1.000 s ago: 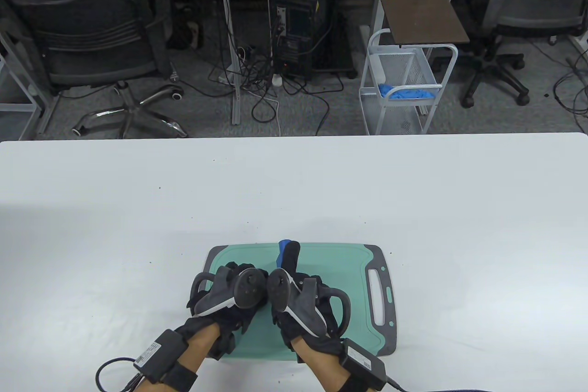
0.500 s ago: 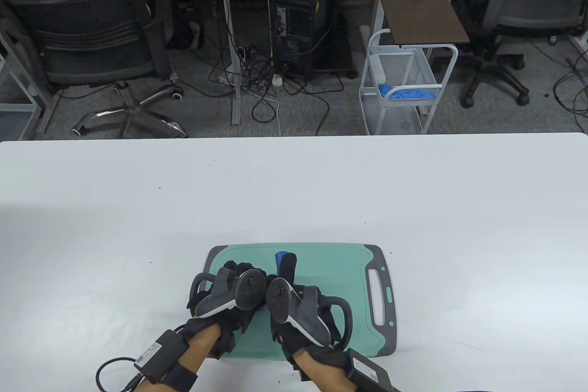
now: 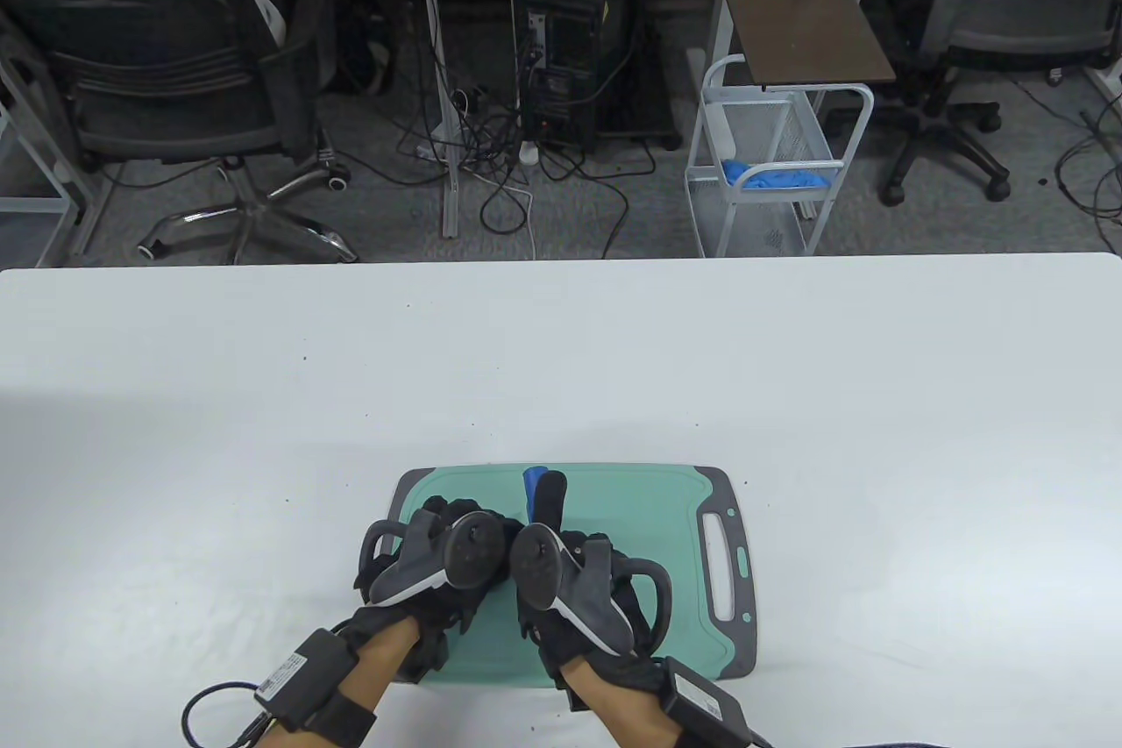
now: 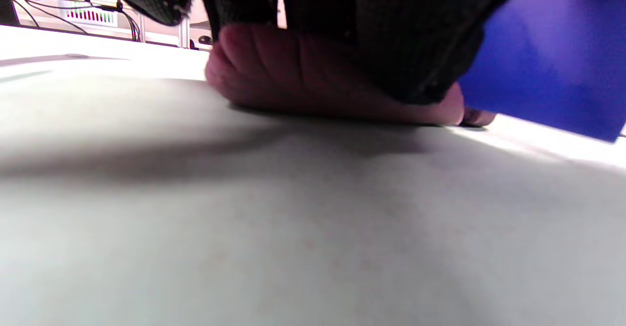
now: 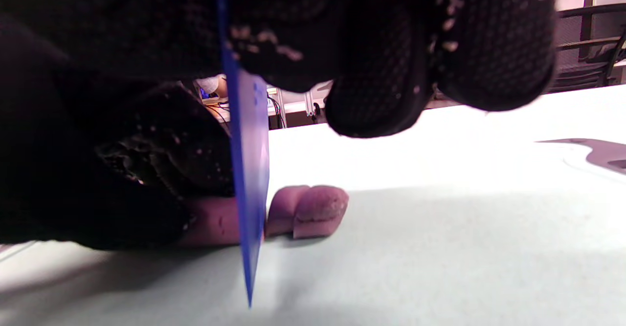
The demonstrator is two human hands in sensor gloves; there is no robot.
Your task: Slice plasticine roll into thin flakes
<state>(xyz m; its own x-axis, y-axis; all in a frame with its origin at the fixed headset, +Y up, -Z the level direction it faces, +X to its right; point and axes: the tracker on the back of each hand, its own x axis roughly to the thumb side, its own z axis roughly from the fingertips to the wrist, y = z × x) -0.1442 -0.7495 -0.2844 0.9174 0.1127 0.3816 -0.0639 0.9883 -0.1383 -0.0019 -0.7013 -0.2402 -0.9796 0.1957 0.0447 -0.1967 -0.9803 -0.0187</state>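
Note:
A pink plasticine roll lies on the green cutting board. My left hand presses down on it with gloved fingers. My right hand grips a blue plastic knife. In the right wrist view its blade stands upright, cutting down through the roll with its edge near the board. Two cut slices stand against the roll just right of the blade. In the table view the hands hide the roll.
The board's grey handle end with a slot lies to the right of my right hand. The white table stretches all around the board. Chairs, a wire cart and cables stand beyond the far edge.
My right hand and the knife have shifted slightly toward me and to the left. My left hand has stayed on the roll.

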